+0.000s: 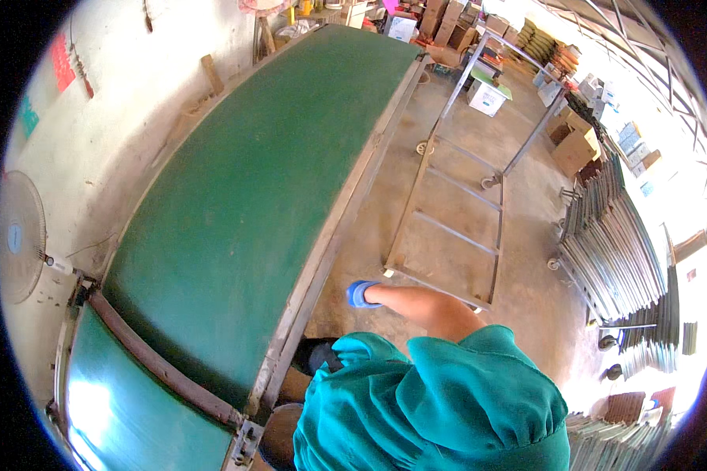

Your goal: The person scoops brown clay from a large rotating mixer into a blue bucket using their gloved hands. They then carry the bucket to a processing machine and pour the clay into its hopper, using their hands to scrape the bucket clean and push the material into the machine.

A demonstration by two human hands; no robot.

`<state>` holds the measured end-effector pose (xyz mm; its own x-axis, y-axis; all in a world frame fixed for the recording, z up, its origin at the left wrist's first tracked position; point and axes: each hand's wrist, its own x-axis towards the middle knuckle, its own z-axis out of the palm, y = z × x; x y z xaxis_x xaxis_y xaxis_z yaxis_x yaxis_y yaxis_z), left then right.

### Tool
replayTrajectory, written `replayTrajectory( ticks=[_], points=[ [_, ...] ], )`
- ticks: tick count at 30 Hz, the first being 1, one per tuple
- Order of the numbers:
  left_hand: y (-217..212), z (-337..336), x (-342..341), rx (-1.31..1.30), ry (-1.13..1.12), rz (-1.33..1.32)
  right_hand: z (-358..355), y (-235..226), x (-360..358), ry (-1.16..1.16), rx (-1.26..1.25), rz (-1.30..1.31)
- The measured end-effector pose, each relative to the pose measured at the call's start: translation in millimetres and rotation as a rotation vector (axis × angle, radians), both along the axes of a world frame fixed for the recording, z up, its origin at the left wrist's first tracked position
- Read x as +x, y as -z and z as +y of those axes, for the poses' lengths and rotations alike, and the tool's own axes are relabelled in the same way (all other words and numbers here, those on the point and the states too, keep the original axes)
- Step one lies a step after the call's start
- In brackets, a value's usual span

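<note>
A bare forearm reaches left from my teal sleeve, and my right hand [361, 294] is at its end, covered in blue that looks like a glove. It is over the bare floor, between the green conveyor belt [236, 188] and the near end of a metal cart frame [456, 231]. It appears apart from both. Its fingers are too small and too covered to make out, and nothing held shows in it. My left hand is not in view. Teal clothing [448, 392] fills the lower middle, and something dark [318, 355] shows beside it near the belt's edge.
A roller [161, 357] crosses between the long belt and a nearer green belt section [141, 392]. A fan [20, 235] stands by the left wall. Stacked panels [613, 243] on wheels line the right. Cardboard boxes [577, 149] and a white box [485, 97] lie farther back.
</note>
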<state>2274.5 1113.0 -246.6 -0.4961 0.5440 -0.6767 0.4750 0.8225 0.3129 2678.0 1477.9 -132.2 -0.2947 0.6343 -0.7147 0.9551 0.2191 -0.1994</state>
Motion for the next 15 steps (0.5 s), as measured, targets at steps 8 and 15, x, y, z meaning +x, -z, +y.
replayTrajectory(
  ticks=[8, 15],
  points=[
    [-21.2, -35.4, 17.3, 0.011, -0.28, -0.017, 46.6, -35.7, -31.3, -0.11, 0.102, 0.177],
    [-89.0, -12.3, 105.5, 0.08, -0.866, -0.165, 107.3, 49.6, 38.1, -0.611, -0.32, -0.076]
  ],
)
